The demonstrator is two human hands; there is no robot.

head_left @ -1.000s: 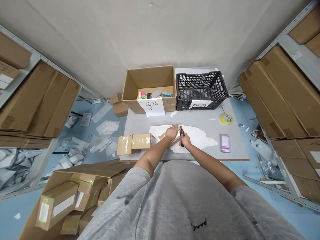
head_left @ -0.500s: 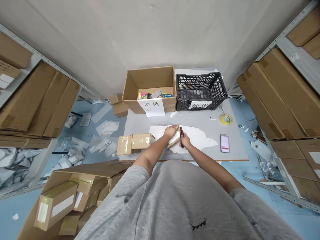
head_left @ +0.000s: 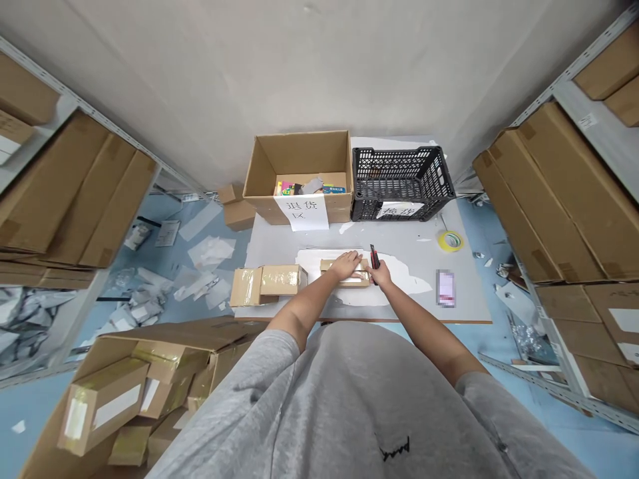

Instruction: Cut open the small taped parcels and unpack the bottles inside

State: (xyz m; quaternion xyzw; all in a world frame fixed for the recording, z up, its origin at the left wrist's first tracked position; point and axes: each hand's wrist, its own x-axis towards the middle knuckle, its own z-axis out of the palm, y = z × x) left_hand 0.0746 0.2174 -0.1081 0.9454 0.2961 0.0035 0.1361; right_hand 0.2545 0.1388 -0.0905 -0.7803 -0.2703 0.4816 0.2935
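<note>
Narrow stockroom, grey wall along the top of the frame, steel shelves of flat brown cartons at far left, paper scraps across the blue floor. Lower left, loose heap of taped cartons near your body. On the grey-topped table, at the left end, two taped cardboard boxes sit side by side, touching. Behind them, upper middle, open carton with a paper sign on its front; colourful packages lie inside, details too small to read.

Small cardboard box lies on a white sheet, middle of the table, between your hands. Your left hand is flat on top of it, fingers together, not gripping. Your right hand is at the box's right end, closed around a red-and-black utility knife standing nearly upright; blade state can't be told. Hands are apart but near.

Right of those, black plastic crate with a paper sign, contents not visible. Further right, yellow tape roll and a blurred phone on the table.
</note>
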